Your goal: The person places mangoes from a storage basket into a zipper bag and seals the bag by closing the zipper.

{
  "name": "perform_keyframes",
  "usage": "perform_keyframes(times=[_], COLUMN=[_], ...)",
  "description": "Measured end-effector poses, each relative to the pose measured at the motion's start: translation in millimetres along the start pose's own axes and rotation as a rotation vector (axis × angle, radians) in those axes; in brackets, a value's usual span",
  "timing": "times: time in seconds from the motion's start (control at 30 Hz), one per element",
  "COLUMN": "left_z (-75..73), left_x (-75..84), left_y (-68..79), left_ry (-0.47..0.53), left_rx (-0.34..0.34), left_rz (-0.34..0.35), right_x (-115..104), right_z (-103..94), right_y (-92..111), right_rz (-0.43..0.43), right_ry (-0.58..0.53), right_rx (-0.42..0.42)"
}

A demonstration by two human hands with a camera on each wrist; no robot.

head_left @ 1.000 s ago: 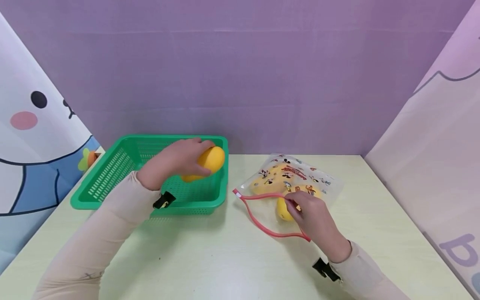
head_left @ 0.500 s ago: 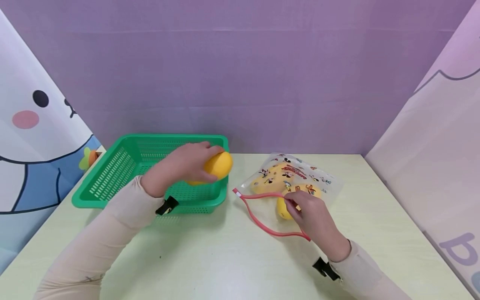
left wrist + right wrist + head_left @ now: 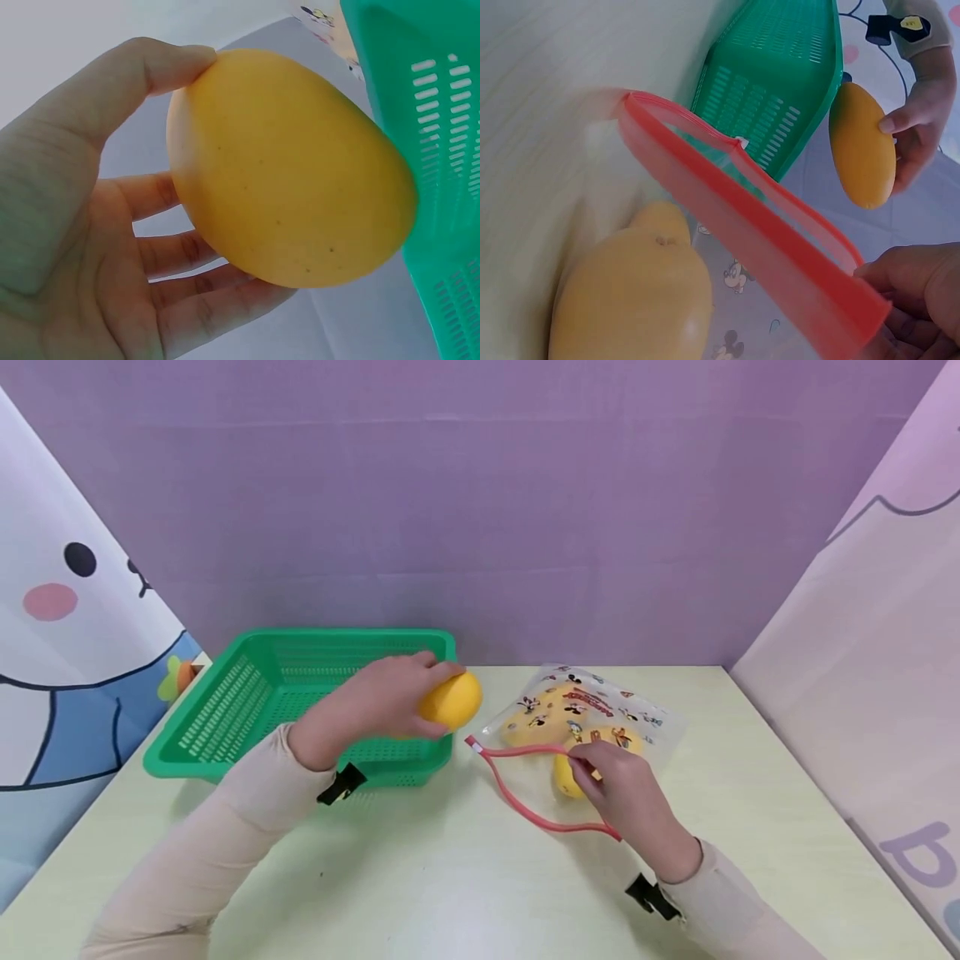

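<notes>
My left hand [image 3: 393,697] grips a yellow mango [image 3: 453,700] above the right end of the green basket [image 3: 180,760]. In the left wrist view the mango [image 3: 292,172] shows small dark specks, with my thumb on one side and fingers on the other. My right hand [image 3: 626,797] pinches the red zip edge of a clear printed bag [image 3: 660,722], whose mouth gapes toward the left. Several mangoes lie inside the bag; one mango [image 3: 634,300] sits close behind the opening in the right wrist view.
The basket stands on the pale table [image 3: 450,893] at the left, with slotted walls and a solid rim. A purple cloth [image 3: 480,510] rises behind the table. Printed cloths hang at the left [image 3: 67,660] and right [image 3: 885,677].
My left hand has carried the mango right and slightly toward me, from over the basket's inside to its right rim. The right hand and the bag have stayed in place.
</notes>
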State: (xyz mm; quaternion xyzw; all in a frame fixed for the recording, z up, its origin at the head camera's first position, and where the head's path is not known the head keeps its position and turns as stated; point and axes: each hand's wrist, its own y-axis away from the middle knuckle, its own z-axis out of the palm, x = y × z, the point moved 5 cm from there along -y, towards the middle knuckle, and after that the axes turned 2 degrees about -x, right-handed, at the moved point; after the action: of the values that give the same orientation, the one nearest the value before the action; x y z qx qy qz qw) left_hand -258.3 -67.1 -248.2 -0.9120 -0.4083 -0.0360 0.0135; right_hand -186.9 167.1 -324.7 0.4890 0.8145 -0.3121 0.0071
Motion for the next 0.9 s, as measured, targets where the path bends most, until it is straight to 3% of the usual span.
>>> perform_keyframes(times=[0.33, 0.9], left_z=[6.9, 19.7], left_x=[14.3, 42.1], left_y=[1.5, 3.3], left_ry=[0.043, 0.035], left_rx=[0.008, -0.029], left_rz=[0.068, 0.096], right_x=[-0.2, -0.1], right_z=[-0.3, -1.0], right_y=[-0.3, -0.7], right_rz=[-0.01, 0.003], right_ry=[-0.005, -0.002], right_rx=[0.005, 0.009])
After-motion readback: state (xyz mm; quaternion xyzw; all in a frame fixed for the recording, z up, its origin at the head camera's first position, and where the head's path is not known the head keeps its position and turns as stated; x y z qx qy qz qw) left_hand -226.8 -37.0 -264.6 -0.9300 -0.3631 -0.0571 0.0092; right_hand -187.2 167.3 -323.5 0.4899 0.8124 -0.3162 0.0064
